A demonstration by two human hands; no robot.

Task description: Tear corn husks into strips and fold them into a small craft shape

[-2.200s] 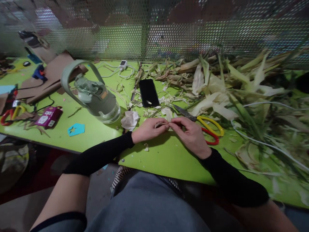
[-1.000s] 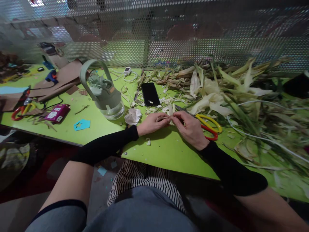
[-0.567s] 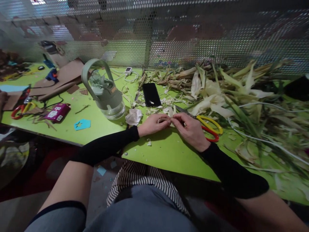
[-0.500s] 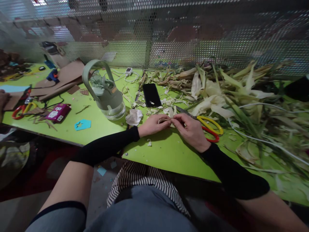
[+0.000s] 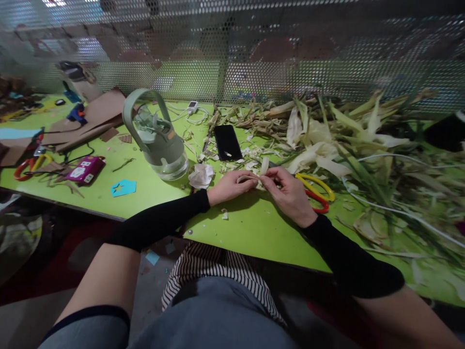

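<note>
My left hand [image 5: 232, 187] is closed on a pale strip of corn husk [image 5: 265, 166], which curves over its thumb and forefinger. Fingertips of my right hand [image 5: 288, 194] pinch the same strip from the other side, and one end stands up between the two hands. Scissors with red and yellow handles [image 5: 319, 190] lie on the table just beyond my right hand, their blades partly hidden by it. A crumpled white paper [image 5: 201, 176] rests beside my left wrist. Behind the hands lies a black phone [image 5: 227, 142] among husk scraps.
A heap of corn husks [image 5: 327, 131] and a white cable [image 5: 407, 215] cover the right side of the green table [image 5: 250, 232]. To the left stand a water bottle [image 5: 163, 145], a purple box [image 5: 86, 169] and a blue tag [image 5: 123, 187]. Perforated metal [image 5: 232, 58] closes the back.
The upright end of the husk strip has shifted slightly right and stands taller. My right fingers have moved a little on it; my left hand stays almost still.
</note>
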